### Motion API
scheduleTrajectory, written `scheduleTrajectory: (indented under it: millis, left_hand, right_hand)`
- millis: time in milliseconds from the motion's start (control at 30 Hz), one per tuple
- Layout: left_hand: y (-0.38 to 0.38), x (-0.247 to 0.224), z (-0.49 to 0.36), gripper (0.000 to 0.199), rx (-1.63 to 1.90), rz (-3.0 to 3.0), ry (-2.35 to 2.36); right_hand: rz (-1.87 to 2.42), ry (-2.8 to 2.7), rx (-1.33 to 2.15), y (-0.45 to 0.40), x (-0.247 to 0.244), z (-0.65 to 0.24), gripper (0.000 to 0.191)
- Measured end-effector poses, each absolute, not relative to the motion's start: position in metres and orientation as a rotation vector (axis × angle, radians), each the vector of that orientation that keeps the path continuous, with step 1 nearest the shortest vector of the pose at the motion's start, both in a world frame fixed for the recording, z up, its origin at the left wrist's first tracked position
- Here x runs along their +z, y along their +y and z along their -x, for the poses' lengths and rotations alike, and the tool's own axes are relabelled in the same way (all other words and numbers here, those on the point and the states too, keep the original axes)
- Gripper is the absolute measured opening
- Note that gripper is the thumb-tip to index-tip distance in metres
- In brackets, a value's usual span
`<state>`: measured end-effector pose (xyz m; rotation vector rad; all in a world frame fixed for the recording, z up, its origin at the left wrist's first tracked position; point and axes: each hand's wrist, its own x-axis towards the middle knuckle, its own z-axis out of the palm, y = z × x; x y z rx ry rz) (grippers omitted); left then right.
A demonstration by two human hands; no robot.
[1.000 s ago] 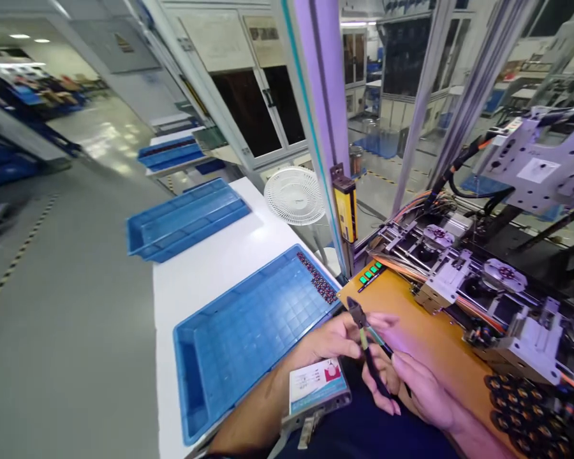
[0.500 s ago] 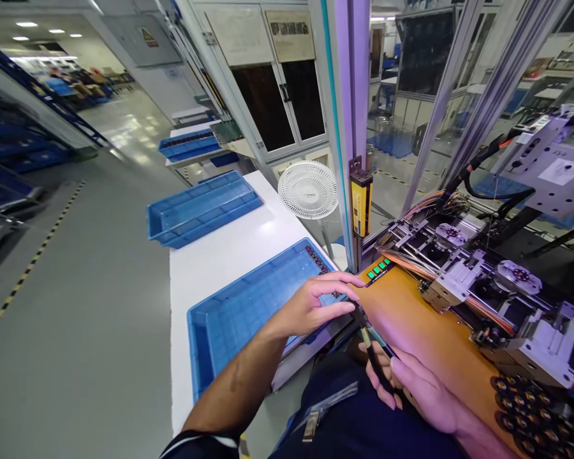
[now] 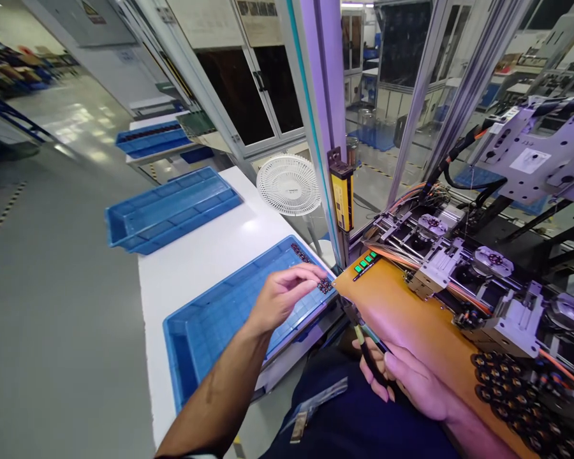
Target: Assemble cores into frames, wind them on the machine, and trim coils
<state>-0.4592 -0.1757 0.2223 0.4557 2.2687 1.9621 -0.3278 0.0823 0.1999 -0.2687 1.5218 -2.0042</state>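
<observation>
My left hand (image 3: 283, 294) is over the right end of the near blue tray (image 3: 205, 312), thumb and fingers drawn together. Its fingertips are at small dark, coppery round parts (image 3: 324, 285) by the tray's right corner; whether one is pinched between them is hidden. More such parts (image 3: 300, 252) line the tray's far right side. My right hand (image 3: 402, 373) is wrapped round the dark handles of pliers (image 3: 370, 354) with yellowish and teal bands. The pliers' head points up and left, beside the orange work surface's edge, apart from my left hand.
On the orange surface (image 3: 387, 306) are green lit buttons (image 3: 365, 262) and a pile of black round parts (image 3: 511, 398). Machine fixtures (image 3: 440, 261) line its far side. A second blue tray (image 3: 172, 210) rests on the white table (image 3: 157, 280). A white fan (image 3: 289, 185) stands beyond.
My left hand has moved left, away from the pliers' head, to the parts at the tray's corner. My right hand keeps its grip on the pliers. The view has shifted right.
</observation>
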Motion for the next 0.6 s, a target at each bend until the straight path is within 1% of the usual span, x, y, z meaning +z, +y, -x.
scheduleTrajectory:
  millis: [100, 233, 300, 333, 367, 400, 467, 500, 533, 567, 600]
  left_hand:
    - [-0.184, 0.178, 0.457, 0.039, 1.872, -0.322, 2.298]
    - [-0.170, 0.110, 0.430, 0.044, 1.518, -0.287, 2.259]
    - [-0.159, 0.081, 0.412, 0.042, 1.362, -0.309, 2.245]
    - [-0.155, 0.069, 0.405, 0.039, 1.302, -0.322, 2.249]
    - [-0.152, 0.059, 0.399, 0.031, 1.257, -0.336, 2.265]
    - [-0.151, 0.051, 0.396, 0.024, 1.219, -0.349, 2.284]
    - [-0.151, 0.041, 0.396, 0.029, 1.164, -0.380, 2.321]
    - [-0.152, 0.038, 0.398, 0.026, 1.141, -0.397, 2.334]
    - [-0.153, 0.038, 0.402, 0.019, 1.121, -0.413, 2.346]
    - [-0.154, 0.040, 0.406, 0.022, 1.107, -0.429, 2.362]
    - [-0.154, 0.043, 0.410, 0.032, 1.102, -0.447, 2.386]
  right_hand:
    - [0.243, 1.490, -2.057, 0.089, 0.198, 0.323, 0.057]
    - [0.205, 1.539, -2.108, 0.100, 0.206, 0.318, 0.058]
    - [0.176, 1.589, -2.130, 0.107, 0.213, 0.315, 0.055]
    - [0.148, 1.593, -2.160, 0.112, 0.216, 0.313, 0.052]
    - [0.117, 1.589, -2.208, 0.118, 0.219, 0.312, 0.050]
    - [0.088, 1.585, -2.260, 0.124, 0.221, 0.310, 0.051]
    - [0.040, 1.613, -2.332, 0.139, 0.227, 0.307, 0.057]
    - [0.000, 1.656, -2.335, 0.148, 0.231, 0.306, 0.058]
    - [-0.054, 1.703, -2.313, 0.157, 0.237, 0.305, 0.058]
    - [-0.125, 1.749, -2.271, 0.166, 0.243, 0.305, 0.056]
    - [-0.205, 1.796, -2.219, 0.175, 0.250, 0.304, 0.055]
